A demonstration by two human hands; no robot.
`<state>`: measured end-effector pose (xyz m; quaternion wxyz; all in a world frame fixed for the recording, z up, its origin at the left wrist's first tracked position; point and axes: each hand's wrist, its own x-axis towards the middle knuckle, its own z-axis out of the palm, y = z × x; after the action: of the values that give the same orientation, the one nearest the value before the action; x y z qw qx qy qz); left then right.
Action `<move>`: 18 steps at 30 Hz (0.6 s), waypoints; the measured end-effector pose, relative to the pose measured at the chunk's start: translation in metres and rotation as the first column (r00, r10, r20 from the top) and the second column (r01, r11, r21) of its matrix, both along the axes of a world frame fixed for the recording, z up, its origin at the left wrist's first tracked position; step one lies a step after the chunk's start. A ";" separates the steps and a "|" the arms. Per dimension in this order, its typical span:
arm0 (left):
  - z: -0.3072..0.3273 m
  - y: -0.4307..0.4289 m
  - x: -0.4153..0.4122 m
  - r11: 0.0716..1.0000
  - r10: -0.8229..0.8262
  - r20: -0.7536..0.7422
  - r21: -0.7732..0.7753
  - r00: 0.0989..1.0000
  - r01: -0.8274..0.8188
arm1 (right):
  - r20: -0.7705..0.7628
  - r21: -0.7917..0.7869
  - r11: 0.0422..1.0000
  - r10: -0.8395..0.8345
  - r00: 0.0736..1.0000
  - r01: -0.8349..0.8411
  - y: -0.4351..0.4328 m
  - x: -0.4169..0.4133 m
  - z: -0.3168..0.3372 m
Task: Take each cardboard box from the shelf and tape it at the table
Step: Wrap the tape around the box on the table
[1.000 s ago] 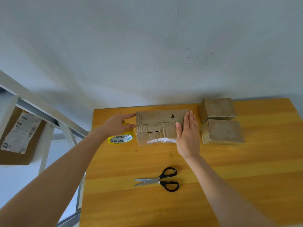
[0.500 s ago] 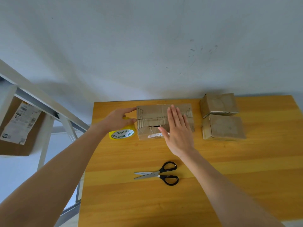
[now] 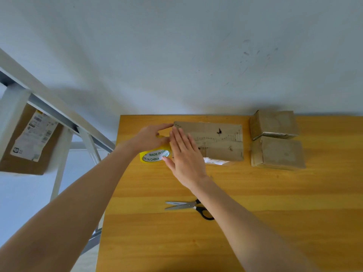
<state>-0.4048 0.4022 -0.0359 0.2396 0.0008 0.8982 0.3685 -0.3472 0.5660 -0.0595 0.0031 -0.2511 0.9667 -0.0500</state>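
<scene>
- The flat, oblong brown cardboard box [image 3: 218, 141] lies on the far middle part of the yellow-orange wooden table [image 3: 284, 213]. Its long side runs left to right, and a seam with worn print crosses its top.
- The right hand [image 3: 186, 156] lies flat on the left end of this box. Its fingers are straight and close together, pressing rather than grasping, and they hide that end of the top face.
- A crumpled white slip [image 3: 215, 160] sticks out along the box's near edge; what is printed on it cannot be read.
- The yellow roll of tape [image 3: 154, 156] stands just beside the box's left end, its core label reading "MADE IN CHINA".
- The left hand [image 3: 150, 137] sits curled over the top of the roll and holds it. Its forefinger reaches out to the box's far left corner. The right hand covers the roll's right edge, so it cannot be told whether any tape runs onto the box.
- Nearer the person, well apart from the box, lie black-handled scissors [image 3: 181, 205] with the blades pointing left. The right forearm crosses over part of the handles.
- Two smaller cardboard boxes [image 3: 275, 124] sit close together at the right of the table, one behind the other. The far one shows a pale strip along its lower front edge.
- At the left stands a white metal shelf [image 3: 49, 108], cut off by the picture's edge.
- Under its rail is a large cardboard carton [image 3: 21, 163] bearing a white shipping label too blurred to read.
- A pale grey wall [image 3: 176, 55] with a few dark scuffs fills the top.
</scene>
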 end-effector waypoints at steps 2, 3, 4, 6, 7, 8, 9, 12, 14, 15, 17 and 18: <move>-0.002 -0.001 0.001 1.000 0.002 -0.016 -0.009 1.000 -0.002 | -0.059 0.002 0.999 -0.040 0.997 0.040 -0.005 -0.002 -0.003; -0.002 -0.001 0.002 1.000 0.013 -0.033 -0.008 0.999 -0.013 | -0.076 -0.005 0.999 -0.042 0.996 0.041 -0.003 -0.002 -0.004; -0.001 -0.001 0.004 0.999 0.032 -0.047 0.007 0.998 -0.032 | -0.087 -0.016 0.999 -0.033 0.996 0.032 -0.001 -0.003 -0.005; 0.001 -0.004 0.005 0.997 0.050 -0.038 0.067 0.998 -0.047 | -0.105 -0.024 1.000 -0.003 0.995 0.000 0.005 -0.005 -0.007; 0.002 -0.006 0.005 0.996 0.036 -0.020 0.088 0.999 -0.034 | -0.107 -0.022 1.000 0.006 0.994 -0.009 0.006 -0.004 -0.008; 0.004 -0.008 0.005 0.995 0.007 -0.011 0.099 1.000 -0.006 | -0.112 -0.025 1.000 0.010 0.994 -0.013 0.007 -0.003 -0.009; 0.005 -0.011 0.005 0.994 -0.023 -0.001 0.102 1.000 0.023 | -0.121 -0.031 0.999 0.008 0.993 -0.012 0.007 -0.002 -0.010; 0.006 -0.020 0.002 0.995 -0.081 0.018 0.061 0.997 0.079 | -0.132 -0.042 0.999 0.025 0.991 -0.030 0.010 -0.002 -0.011; 0.008 -0.024 0.000 0.994 -0.102 0.024 0.034 0.994 0.101 | -0.134 -0.037 0.998 0.047 0.990 -0.052 0.012 -0.006 -0.011; 0.008 -0.025 -0.001 0.994 -0.111 0.028 0.012 0.993 0.111 | -0.135 -0.030 0.998 0.057 0.989 -0.062 0.013 -0.007 -0.011; 0.007 -0.025 -0.002 0.991 -0.125 0.049 -0.044 0.991 0.127 | -0.136 -0.020 0.996 0.083 0.987 -0.087 0.014 -0.008 -0.011; 0.007 -0.024 -0.002 0.990 -0.129 0.060 -0.057 0.990 0.132 | -0.134 -0.023 0.995 0.091 0.987 -0.095 0.015 -0.008 -0.011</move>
<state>-0.4067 0.3781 -0.0293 0.2882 0.0418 0.9000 0.3243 -0.3549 0.5809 -0.0706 -0.0624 -0.2987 0.9511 -0.0473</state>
